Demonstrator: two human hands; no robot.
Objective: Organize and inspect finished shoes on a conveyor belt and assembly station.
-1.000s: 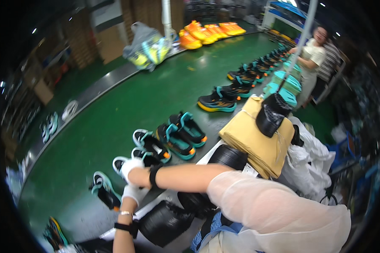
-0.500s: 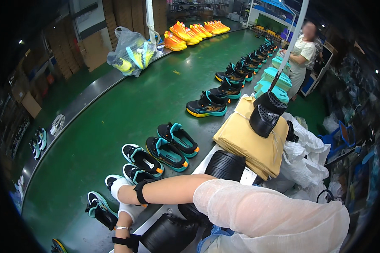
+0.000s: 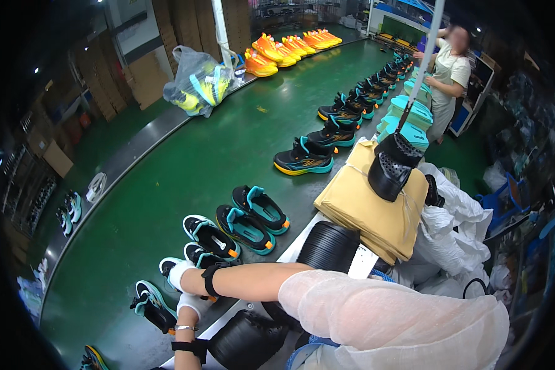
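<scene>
Both my hands wear white gloves and meet at a white-and-black sneaker (image 3: pixel 166 266) on the green table. My right hand (image 3: pixel 179 275) closes over its front, with the white toe showing beyond the fingers. Lower down, my left hand (image 3: pixel 194 303) is closed at the sneaker's heel end, beside an orange tab. Most of the fingers and much of the shoe are hidden by my gloves and right forearm. A black-and-white sneaker (image 3: pixel 154 306) lies just left of my left hand. Beyond my right hand stand another white-edged sneaker (image 3: pixel 211 235) and a black-and-teal pair (image 3: pixel 246 229).
Black shoe lasts (image 3: pixel 246 338) and a ribbed black roll (image 3: pixel 328 245) line the near edge. A tan paper stack (image 3: pixel 367 206) carries a perforated black piece (image 3: pixel 388 176). Finished sneakers (image 3: pixel 303 157) run toward a co-worker (image 3: pixel 447 83). Orange shoes (image 3: pixel 271 50) and a bagged bundle (image 3: pixel 202 86) sit opposite.
The whole view has shifted slightly, so the table appears further right. My hands stay at the same sneaker. The co-worker has raised an arm toward the head.
</scene>
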